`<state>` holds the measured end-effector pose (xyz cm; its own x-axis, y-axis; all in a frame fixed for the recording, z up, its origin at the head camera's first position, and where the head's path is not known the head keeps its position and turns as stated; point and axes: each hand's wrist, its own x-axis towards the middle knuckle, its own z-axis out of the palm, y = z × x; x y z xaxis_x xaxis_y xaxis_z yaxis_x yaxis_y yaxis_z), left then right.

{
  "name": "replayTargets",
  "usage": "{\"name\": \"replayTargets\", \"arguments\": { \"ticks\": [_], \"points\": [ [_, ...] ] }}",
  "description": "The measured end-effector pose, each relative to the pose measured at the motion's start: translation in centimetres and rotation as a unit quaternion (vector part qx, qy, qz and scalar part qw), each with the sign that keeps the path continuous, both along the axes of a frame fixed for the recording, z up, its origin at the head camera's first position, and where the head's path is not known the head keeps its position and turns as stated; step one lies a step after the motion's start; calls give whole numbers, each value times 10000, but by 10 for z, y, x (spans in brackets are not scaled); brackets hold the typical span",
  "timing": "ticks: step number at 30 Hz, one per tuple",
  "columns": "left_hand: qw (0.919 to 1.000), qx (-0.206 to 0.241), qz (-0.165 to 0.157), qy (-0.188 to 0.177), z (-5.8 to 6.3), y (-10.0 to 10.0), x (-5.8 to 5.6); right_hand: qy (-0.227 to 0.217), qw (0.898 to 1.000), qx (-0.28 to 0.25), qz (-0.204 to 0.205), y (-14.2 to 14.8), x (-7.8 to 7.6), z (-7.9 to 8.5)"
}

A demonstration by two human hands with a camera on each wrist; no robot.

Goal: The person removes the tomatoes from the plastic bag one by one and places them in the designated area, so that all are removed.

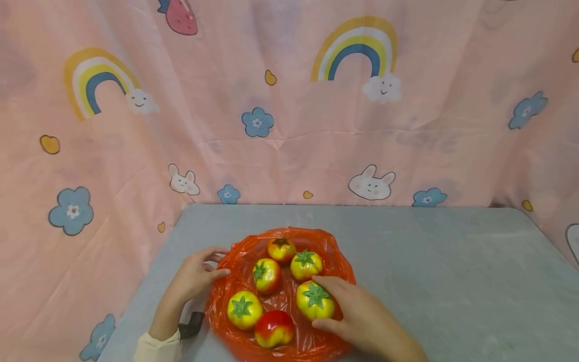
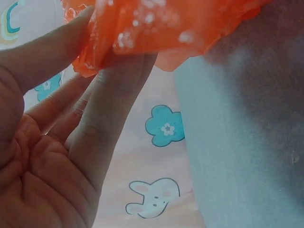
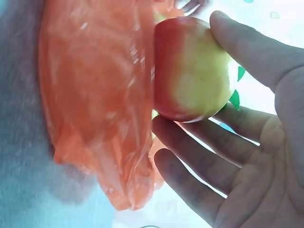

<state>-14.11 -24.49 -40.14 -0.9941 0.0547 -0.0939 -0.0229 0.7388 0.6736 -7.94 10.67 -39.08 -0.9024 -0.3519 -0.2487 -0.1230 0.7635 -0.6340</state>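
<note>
1. Grasping a yellow-and-red fruit (image 1: pixel 315 300), the right hand (image 1: pixel 359 314) sets its thumb on one side and its fingers on the other; a green leafy cap tops the fruit.
2. Pinching the rim of a red-orange plastic bag (image 1: pixel 219 322), the left hand (image 1: pixel 194 276) has its thumb in front of the film and its fingers behind, on the side toward the bench's left edge.
3. The bag lies spread wide on the grey bench (image 1: pixel 434 281), nearer the left edge than the right and well away from the far edge.
4. The held fruit sits within the bag's outline, at the side toward the bench's right edge (whether it is lifted, I cannot tell).
5. Five other fruits (image 1: pixel 245 310) lie in the bag: three toward the bench's far edge, two on the nearer side, one of those showing mostly red.
6. A cream sleeve (image 1: pixel 158 348) covers the left forearm, over the bench's left part.
7. Behind the bench's far edge hangs a pink curtain (image 1: pixel 289 166) printed with rainbows, flowers and rabbits.
</note>
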Motion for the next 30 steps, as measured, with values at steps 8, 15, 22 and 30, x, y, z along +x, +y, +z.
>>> {"name": "replayTargets", "arguments": {
  "ticks": [8, 15, 22, 30],
  "points": [
    [10000, 34, -29, -26, 0, 1, -1, 345, 9982, 28, -480, 6, -5, -2],
    [10000, 64, -11, -30, -1, 1, -1, 878, 9933, 47, -756, 30, -16, -1],
    [10000, 65, -21, 5, -2, 1, -1, 1369, 9836, 2, -1173, 51, -28, -10],
    [10000, 88, 35, -28, -1, 1, -1, 1597, 9733, 31, -1647, 70, -45, -23]
  ]
}}
